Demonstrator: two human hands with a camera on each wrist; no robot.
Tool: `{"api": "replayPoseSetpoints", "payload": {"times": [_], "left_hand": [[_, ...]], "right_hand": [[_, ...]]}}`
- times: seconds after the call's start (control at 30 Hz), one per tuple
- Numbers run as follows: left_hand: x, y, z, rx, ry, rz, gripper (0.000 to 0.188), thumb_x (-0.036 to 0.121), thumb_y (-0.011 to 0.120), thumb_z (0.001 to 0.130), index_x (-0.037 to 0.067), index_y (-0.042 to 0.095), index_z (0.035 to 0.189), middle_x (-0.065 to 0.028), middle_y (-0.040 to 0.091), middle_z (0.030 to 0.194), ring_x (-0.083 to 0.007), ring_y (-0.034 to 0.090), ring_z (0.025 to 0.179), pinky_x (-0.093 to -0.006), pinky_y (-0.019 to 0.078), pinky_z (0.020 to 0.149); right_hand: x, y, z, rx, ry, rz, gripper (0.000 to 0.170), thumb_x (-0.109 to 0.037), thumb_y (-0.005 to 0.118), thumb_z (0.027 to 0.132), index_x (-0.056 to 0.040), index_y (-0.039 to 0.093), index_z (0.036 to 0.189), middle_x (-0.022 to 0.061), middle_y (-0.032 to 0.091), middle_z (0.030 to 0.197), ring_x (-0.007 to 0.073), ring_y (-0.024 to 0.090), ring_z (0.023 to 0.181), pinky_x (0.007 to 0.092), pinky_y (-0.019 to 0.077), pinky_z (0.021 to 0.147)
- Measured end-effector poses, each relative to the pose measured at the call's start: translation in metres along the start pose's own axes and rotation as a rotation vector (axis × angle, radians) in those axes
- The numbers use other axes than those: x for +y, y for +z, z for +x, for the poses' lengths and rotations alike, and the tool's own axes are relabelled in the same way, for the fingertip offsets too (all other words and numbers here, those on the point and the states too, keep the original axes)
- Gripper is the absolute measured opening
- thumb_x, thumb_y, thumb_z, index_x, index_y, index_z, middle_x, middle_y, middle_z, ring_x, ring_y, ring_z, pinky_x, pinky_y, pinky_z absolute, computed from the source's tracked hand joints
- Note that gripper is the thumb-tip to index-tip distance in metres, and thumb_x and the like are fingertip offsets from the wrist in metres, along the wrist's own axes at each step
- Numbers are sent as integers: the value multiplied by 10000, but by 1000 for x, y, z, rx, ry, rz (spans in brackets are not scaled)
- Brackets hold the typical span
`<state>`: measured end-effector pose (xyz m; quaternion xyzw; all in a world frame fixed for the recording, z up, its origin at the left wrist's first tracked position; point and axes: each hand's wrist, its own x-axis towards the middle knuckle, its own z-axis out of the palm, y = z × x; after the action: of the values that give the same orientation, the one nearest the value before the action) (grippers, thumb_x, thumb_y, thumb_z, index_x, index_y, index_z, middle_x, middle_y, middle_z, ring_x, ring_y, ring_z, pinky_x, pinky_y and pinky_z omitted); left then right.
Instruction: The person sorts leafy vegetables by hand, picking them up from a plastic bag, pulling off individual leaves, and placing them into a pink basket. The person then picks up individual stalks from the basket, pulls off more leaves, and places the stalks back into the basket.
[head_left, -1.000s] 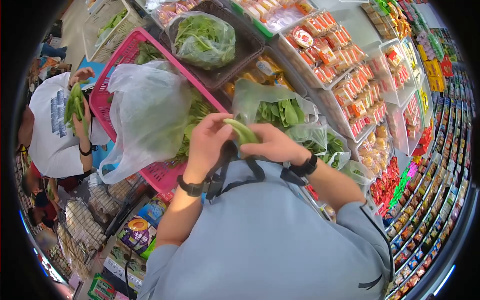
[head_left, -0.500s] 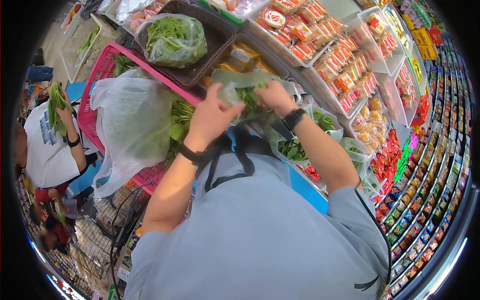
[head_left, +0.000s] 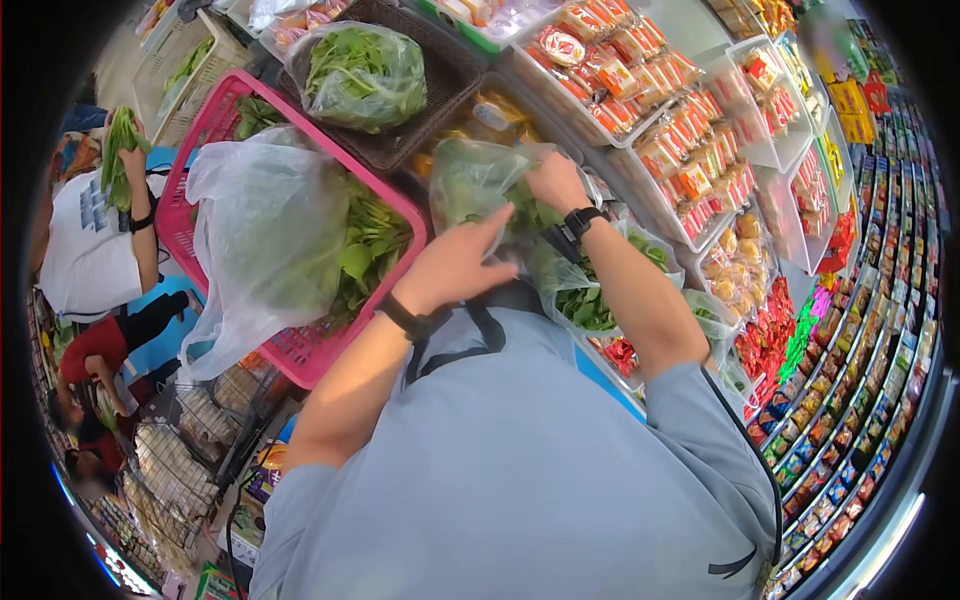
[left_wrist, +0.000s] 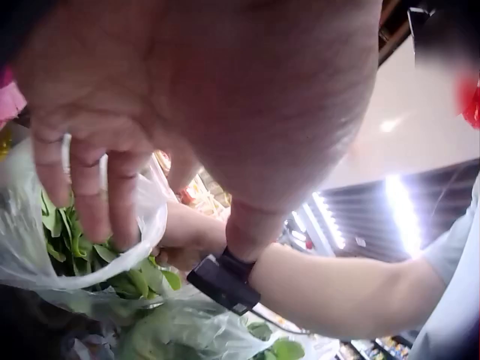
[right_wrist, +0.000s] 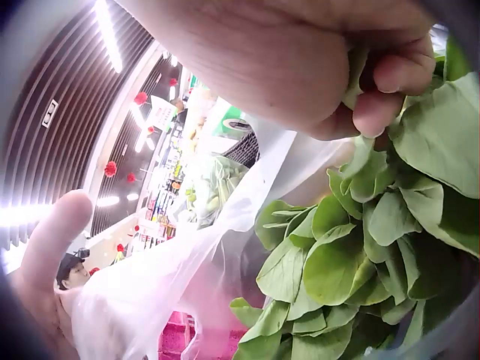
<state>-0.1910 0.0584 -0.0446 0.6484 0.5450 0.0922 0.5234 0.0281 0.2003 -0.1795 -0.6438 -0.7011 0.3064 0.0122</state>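
A clear plastic bag [head_left: 465,175] of leafy greens [right_wrist: 322,255] stands in front of my chest. My right hand [head_left: 558,185] is at the bag's mouth, and in the right wrist view its curled fingers pinch a green leaf [right_wrist: 358,79] above the bunch. On the near side of the same bag is my left hand [head_left: 450,268], thumb apart and fingers extended. The left wrist view shows those fingers [left_wrist: 88,187] reaching over the bag's rim beside the leaves, holding nothing.
At left a pink basket [head_left: 400,210] holds loose greens under a plastic bag [head_left: 265,215]. Behind it, a brown basket [head_left: 450,95] carries bagged greens [head_left: 365,75]. Trays of wrapped snacks [head_left: 690,170] line the right. Another person [head_left: 95,235] holds greens at far left.
A second ago both hands held a pale green piece before my chest. The left has since let go, and both have moved to the bag, the right pinching a leaf at its mouth.
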Motion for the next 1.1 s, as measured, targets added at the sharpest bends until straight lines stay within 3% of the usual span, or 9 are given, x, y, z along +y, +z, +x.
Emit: {"api": "replayPoseSetpoints", "payload": {"times": [0.1, 0.23, 0.33, 0.43, 0.6, 0.93, 0.97, 1.07, 1.1], "left_hand": [[-1, 15, -2, -75, 66, 273, 818, 299, 810, 868, 138, 484, 1601, -244, 637, 1370, -416, 586, 1290, -511, 446, 1135], [-45, 47, 19, 292, 294, -266, 695, 190, 773, 897, 91, 524, 1538, -153, 655, 1334, -323, 601, 1259, -451, 458, 1140], [-47, 32, 17, 469, 287, -876, 579, 17, 662, 929, 69, 544, 1494, -29, 647, 1285, -174, 606, 1242, -360, 471, 1133], [-40, 3, 1, 385, 315, -1062, 620, 73, 619, 947, 51, 475, 1550, -69, 577, 1473, -190, 635, 1215, -368, 498, 1105], [-37, -4, -5, 263, 320, -1115, 679, 199, 582, 974, 49, 400, 1611, -95, 379, 1701, -217, 646, 1226, -385, 519, 1078], [-46, -9, -15, 239, 228, -1115, 688, 294, 559, 988, 86, 402, 1625, -109, 402, 1679, -214, 642, 1225, -394, 502, 1072], [-47, -9, -16, 234, 225, -1111, 680, 287, 561, 988, 86, 410, 1620, -102, 418, 1665, -211, 640, 1226, -392, 499, 1073], [-52, -7, -17, 132, 208, -1073, 649, 262, 569, 994, 84, 437, 1604, -86, 481, 1606, -204, 634, 1232, -376, 487, 1079], [-54, -7, -20, 89, 198, -1053, 637, 254, 573, 997, 83, 447, 1598, -81, 504, 1584, -202, 632, 1235, -369, 482, 1082]], "right_hand": [[4, -5, -4, 17, 99, 139, 326, -180, 637, 918, 18, 750, 1151, 309, 752, 1091, 456, 747, 975, 516, 599, 864], [20, 1, 9, -132, 483, 617, 243, -133, 602, 939, -4, 753, 1079, 208, 768, 914, 286, 738, 684, 411, 555, 556], [24, 4, 8, -240, 457, 762, 215, -111, 587, 955, -13, 735, 1075, 133, 721, 799, 182, 659, 583, 336, 453, 457], [12, -11, -8, -275, 322, 634, 252, -120, 587, 962, -3, 721, 1142, 125, 704, 775, 202, 669, 574, 344, 459, 456], [4, -3, -3, -58, 329, 747, 297, -171, 590, 983, 11, 723, 1176, 151, 717, 807, 208, 685, 574, 351, 495, 474], [-12, -44, -23, -150, 120, 271, 382, -266, 650, 946, 19, 731, 1186, 193, 762, 873, 261, 737, 611, 378, 598, 639], [-16, -50, -25, -227, 158, 199, 420, -284, 663, 924, 34, 729, 1191, 256, 764, 929, 321, 771, 747, 420, 611, 774], [9, -25, -26, 12, -223, -10, 433, -301, 676, 933, 42, 730, 1192, 283, 765, 946, 379, 765, 922, 465, 587, 873], [10, -27, -29, -24, -276, -56, 416, -301, 676, 941, 33, 738, 1182, 283, 762, 955, 397, 751, 955, 480, 577, 885]]}}
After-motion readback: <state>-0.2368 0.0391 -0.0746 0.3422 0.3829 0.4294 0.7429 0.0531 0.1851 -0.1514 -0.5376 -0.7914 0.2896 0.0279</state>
